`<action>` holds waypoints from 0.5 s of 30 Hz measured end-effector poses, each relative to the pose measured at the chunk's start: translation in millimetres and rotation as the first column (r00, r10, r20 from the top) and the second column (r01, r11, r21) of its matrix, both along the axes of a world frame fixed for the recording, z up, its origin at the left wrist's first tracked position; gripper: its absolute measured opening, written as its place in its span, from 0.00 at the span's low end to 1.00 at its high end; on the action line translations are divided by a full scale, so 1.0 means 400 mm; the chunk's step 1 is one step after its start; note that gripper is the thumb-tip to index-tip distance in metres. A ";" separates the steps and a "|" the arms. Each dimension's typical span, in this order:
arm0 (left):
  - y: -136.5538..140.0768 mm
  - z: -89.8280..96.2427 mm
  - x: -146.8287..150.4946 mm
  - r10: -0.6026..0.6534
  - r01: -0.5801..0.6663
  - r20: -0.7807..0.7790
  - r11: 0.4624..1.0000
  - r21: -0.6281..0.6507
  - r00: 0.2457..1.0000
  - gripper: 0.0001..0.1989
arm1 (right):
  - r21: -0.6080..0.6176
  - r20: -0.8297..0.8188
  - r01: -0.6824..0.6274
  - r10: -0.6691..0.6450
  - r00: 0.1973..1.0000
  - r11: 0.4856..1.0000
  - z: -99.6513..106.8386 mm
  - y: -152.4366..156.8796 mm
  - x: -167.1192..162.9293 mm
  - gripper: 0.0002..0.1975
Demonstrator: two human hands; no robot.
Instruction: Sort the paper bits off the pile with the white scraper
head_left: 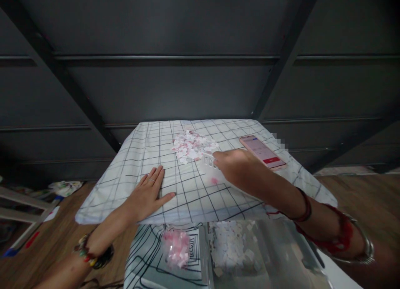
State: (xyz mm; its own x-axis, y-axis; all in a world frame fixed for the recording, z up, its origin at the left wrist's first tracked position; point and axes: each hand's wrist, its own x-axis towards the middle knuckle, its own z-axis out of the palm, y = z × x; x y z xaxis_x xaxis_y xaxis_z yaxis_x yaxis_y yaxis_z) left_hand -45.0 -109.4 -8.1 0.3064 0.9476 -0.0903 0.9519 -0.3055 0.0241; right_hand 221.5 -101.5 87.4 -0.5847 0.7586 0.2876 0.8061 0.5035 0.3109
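Observation:
My left hand (149, 193) lies flat on the white checked tablecloth (125, 189), palm down, thumb spread from the fingers. In my right hand (236, 164) is a white plastic tool with slots (208, 160); its exact kind is unclear because the hand covers part of it and it is blurred. The slotted end is at the near right edge of a heap of torn white and pink paper bits (190, 145). A small pink blur (214, 180) shows just below the tool. My right hand is closed around it.
A phone with a lit screen (262, 151) lies right of the heap. Below the table's near edge are a clear bag of pink pieces (177, 247) and a clear plastic box (281, 255) holding pale paper bits. Dark panels (168, 89) stand behind; a white chair frame (25, 201) is left.

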 end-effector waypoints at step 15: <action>-0.039 -0.033 -0.111 0.038 -0.040 0.027 0.995 0.093 0.999 0.47 | 0.031 0.044 -0.116 0.115 0.992 0.993 0.010 0.007 -0.026 0.09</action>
State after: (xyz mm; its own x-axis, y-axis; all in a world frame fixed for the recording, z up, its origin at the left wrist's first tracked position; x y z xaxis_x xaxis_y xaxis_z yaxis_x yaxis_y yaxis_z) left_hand -89.3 -125.0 -21.2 0.2704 0.9627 0.0067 0.9625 -0.2704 0.0216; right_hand 211.3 -98.8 91.5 -0.6801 0.6757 0.2846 0.7289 0.5813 0.3617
